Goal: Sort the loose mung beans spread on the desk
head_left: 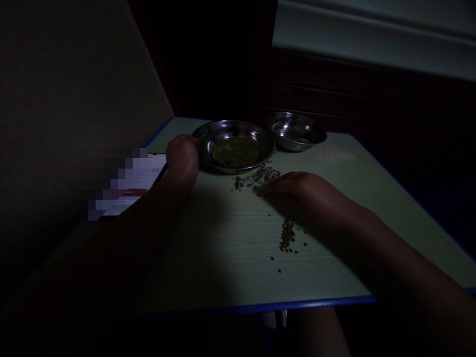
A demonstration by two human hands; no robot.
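Observation:
My left hand is closed on the left rim of a shiny metal bowl, which holds a layer of green mung beans. In front of that bowl lies a loose pile of beans mixed with white grains. Low over the table, my right hand reaches to the near edge of this pile, its fingers drawn together and pointing down to the left. Whatever its fingertips hold, if anything, is too dark to make out. A smaller bunch of beans lies nearer me, with several strays around it.
A second metal bowl stands behind on the right, with a little something inside. Pale grains are spread beside it. At the left lies a lit phone or tablet. The light-topped table has a blue edge; the room is dim.

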